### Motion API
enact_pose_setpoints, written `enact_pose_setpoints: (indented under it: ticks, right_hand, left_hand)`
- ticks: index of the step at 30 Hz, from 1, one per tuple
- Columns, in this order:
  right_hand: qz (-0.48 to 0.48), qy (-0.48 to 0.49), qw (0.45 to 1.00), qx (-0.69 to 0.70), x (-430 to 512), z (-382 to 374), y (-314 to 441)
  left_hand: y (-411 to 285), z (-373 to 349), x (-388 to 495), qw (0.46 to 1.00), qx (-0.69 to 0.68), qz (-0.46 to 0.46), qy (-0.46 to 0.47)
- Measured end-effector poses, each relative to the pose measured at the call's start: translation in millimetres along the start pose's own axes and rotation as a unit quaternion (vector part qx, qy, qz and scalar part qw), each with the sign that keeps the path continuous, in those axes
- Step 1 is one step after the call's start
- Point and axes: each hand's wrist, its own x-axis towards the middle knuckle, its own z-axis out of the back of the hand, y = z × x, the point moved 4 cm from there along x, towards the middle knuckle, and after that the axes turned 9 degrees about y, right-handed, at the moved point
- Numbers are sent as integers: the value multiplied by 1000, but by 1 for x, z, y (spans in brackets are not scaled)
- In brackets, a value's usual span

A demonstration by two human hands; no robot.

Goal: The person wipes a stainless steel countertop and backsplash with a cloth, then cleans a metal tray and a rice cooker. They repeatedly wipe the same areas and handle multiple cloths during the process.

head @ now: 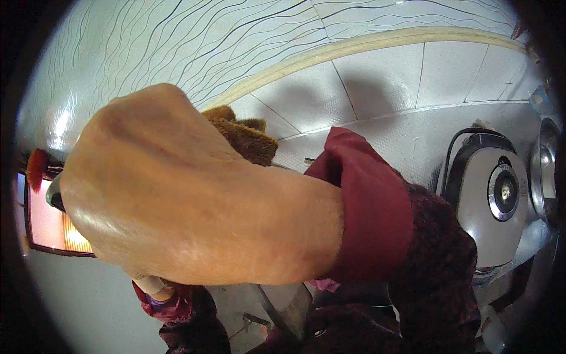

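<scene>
My right hand [177, 181] is very close to the camera and fills the left and middle of the view, its back and wrist towards me. The fingers are bent away out of sight, so its grip is hidden. A maroon cuff [376, 212] is on that arm. Just past the wrist a bunched brown cloth [252, 139] shows, partly covered by the hand; whether the hand holds it cannot be made out. Only a little of my left hand [154, 287] appears below the right one, above a red cuff; its fingers are hidden.
A rice cooker [491, 203] stands on the counter at right, beside a metal bowl [548, 163]. Behind is a tiled wall [380, 75] with a pale trim strip [376, 42]. At far left are a red fluffy thing [37, 170] and a lit, framed panel [46, 217].
</scene>
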Motion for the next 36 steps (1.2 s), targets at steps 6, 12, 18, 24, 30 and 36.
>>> enact_pose_setpoints:
  ticks: [6,12,18,24,30,36]
  right_hand:
    - [-78,-145,969,185,1,-2,-19]
    - [1,-398,909,125,-74,10,-86]
    - [-422,-257,812,312,-191,-120,-142]
    - [-412,-192,820,349,-224,-255,-157]
    - [-251,103,962,38,-215,-353,-155]
    - [-300,189,935,16,-226,-392,-157]
  left_hand:
    - [-20,15,10,967,-56,39,-244]
    - [-93,99,-3,904,373,-135,-158]
    - [-53,123,-64,997,-5,54,-63]
    - [47,20,-114,950,76,298,-56]
    - [56,-11,-108,954,98,283,-16]
    - [62,-29,-104,950,100,296,2]
